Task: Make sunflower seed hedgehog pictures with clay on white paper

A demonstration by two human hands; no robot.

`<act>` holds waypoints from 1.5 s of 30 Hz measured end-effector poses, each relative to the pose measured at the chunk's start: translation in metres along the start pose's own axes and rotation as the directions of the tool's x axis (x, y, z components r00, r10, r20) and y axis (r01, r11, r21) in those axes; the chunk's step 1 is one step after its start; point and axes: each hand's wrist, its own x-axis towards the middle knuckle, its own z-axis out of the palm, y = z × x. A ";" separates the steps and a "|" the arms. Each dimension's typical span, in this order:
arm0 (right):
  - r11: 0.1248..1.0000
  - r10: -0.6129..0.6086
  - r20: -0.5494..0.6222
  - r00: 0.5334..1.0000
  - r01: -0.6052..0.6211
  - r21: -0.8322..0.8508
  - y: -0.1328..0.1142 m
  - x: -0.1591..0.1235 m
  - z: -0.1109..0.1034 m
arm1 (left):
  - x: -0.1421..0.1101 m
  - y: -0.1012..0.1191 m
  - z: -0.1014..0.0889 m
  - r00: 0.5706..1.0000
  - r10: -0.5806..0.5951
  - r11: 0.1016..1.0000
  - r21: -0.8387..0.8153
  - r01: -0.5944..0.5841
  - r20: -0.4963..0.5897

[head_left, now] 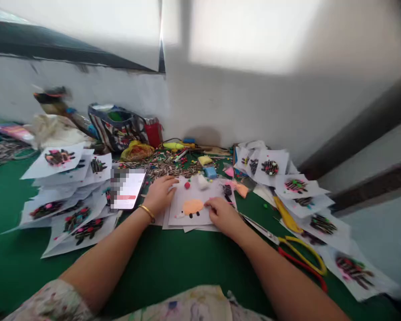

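Observation:
A sheet of white paper (173,214) lies in front of me on top of other sheets. On it is a flat orange hedgehog shape (193,206), seemingly of modelling clay, with a pale snout and small black feet. My left hand (160,195) rests at the sheet's upper left, fingers stretched out. With bent fingers apart, my right hand (223,216) touches the paper at the shape's right end. Just above the shape sit a red ball (187,185) and a white lump (202,182).
Finished hedgehog pictures are piled at left (70,178) and right (270,167). A phone (128,189) stands by my left wrist. Large scissors (304,256) lie beside my right forearm. Sticks (169,167), clay lumps and a striped bag (116,129) line the back of the green table (173,267).

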 end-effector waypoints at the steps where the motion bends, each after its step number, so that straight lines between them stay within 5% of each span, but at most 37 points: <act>1: 1.000 0.002 0.000 1.000 -0.002 -0.002 0.000 0.000 0.000 | 0.006 -0.004 -0.005 0.999 -0.049 0.998 0.044 0.050 -0.018; 8: 0.999 0.018 0.006 1.000 -0.018 -0.031 -0.003 -0.002 -0.003 | 0.055 -0.027 -0.007 0.967 -0.250 0.941 0.224 0.253 -0.044; 17: 0.998 0.022 -0.007 1.000 -0.022 -0.054 -0.002 -0.003 -0.002 | 0.081 -0.032 0.023 0.951 -0.308 0.921 0.255 0.295 0.014; 23: 0.998 0.026 -0.008 1.000 -0.026 -0.050 -0.003 -0.002 -0.002 | 0.101 -0.042 0.019 0.965 -0.246 0.948 0.231 0.220 0.092; 27: 0.998 0.032 0.003 0.999 -0.032 -0.049 -0.005 -0.002 -0.004 | 0.113 -0.049 0.008 0.957 -0.288 0.942 0.192 0.275 0.042; 38: 0.999 0.024 0.003 1.000 -0.024 -0.047 -0.003 -0.002 -0.003 | 0.135 -0.073 -0.007 0.840 -0.529 0.843 -0.187 0.504 -0.122; 45: 0.999 0.020 0.005 1.000 -0.020 -0.046 -0.002 -0.003 -0.002 | 0.132 -0.061 -0.015 0.740 -0.673 0.576 -0.640 0.509 -0.016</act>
